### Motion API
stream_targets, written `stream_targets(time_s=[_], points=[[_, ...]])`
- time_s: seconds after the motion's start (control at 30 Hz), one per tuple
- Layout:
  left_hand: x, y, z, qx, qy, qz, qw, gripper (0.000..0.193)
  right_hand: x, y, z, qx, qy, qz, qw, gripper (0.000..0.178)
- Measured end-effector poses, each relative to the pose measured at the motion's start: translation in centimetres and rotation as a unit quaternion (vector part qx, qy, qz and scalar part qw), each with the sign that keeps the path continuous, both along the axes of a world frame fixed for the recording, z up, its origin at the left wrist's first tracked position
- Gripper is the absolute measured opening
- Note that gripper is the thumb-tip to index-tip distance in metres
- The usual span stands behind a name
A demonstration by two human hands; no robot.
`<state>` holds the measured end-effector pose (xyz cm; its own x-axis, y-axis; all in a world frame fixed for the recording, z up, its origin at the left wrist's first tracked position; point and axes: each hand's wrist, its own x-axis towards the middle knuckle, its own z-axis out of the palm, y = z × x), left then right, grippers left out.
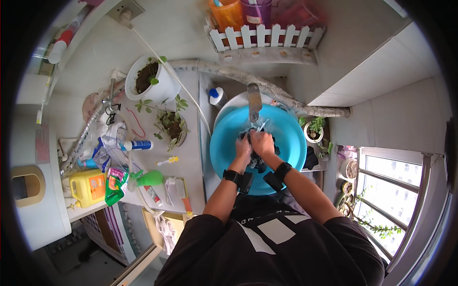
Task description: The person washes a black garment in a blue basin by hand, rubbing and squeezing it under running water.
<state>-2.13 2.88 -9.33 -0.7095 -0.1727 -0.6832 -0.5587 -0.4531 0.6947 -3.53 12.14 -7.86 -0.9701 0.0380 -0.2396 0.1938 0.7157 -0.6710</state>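
Both of my hands are inside a round light-blue basin. My left hand and my right hand are close together, fingers curled around a wet, dark cloth. Part of the cloth hangs below them, and its exact kind does not show. Just above is a metal faucet, with water splashing white around my fingertips. The splash and the backs of my hands hide most of the fingertips. Black bands with small boxes circle both wrists.
On the left counter are potted plants, a yellow jug, a green spray bottle and a toothbrush. A blue-capped bottle stands beside the basin. A white picket-fence rack holds cups above. Right, a small potted plant sits near the window.
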Motion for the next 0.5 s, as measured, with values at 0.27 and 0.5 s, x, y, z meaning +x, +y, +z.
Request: stream_targets(time_s=[0.27, 0.5], points=[[0.3, -3.6, 2.1, -0.28, 0.042, -0.263, 0.922, 0.02, -3.8, 4.8, -1.4, 0.016, -0.078, -0.041, 0.996, 0.054], [-0.3, -3.2, -0.3, -0.596, 0.077, -0.596, 0.533, 0.09, -1.1, 4.9, -1.9, 0.173, -0.183, 0.321, 0.913, 0.109]])
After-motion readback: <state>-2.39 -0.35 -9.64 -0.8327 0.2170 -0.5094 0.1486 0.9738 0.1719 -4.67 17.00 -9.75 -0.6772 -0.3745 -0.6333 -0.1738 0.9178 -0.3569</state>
